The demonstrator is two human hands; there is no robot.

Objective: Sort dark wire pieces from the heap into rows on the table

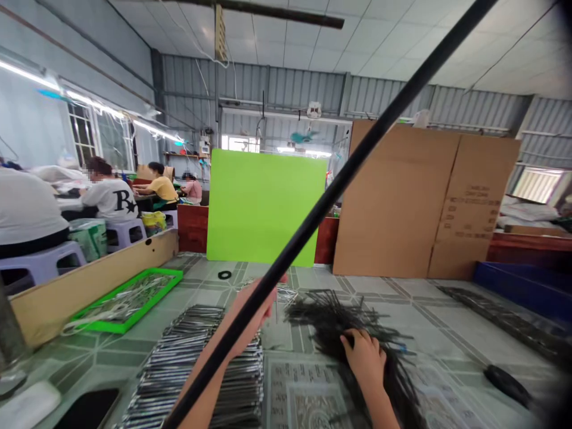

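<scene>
My left hand (243, 301) reaches past the far end of a row of thin silvery metal rods (156, 363). Its fingers are closed, and a thin upright line shows below them; what they grip cannot be made out. Beside its fingertips lies a small heap of shiny thin pieces (286, 294). My right hand (365, 357) rests on a loose pile of thin black strips (330, 316), fingers curled down into them, tips partly hidden. A long black bar (330, 196) crosses the view diagonally, close to the camera, covering part of my left hand and forearm.
A green tray (127, 325) of thin pieces stands left, near a phone (89, 410). Clear sheets with printed patterns (308, 381) lie in front. A black ring (224, 274), a dark oval object (507, 381) and a blue bin (522, 292) are around. Several people sit at left.
</scene>
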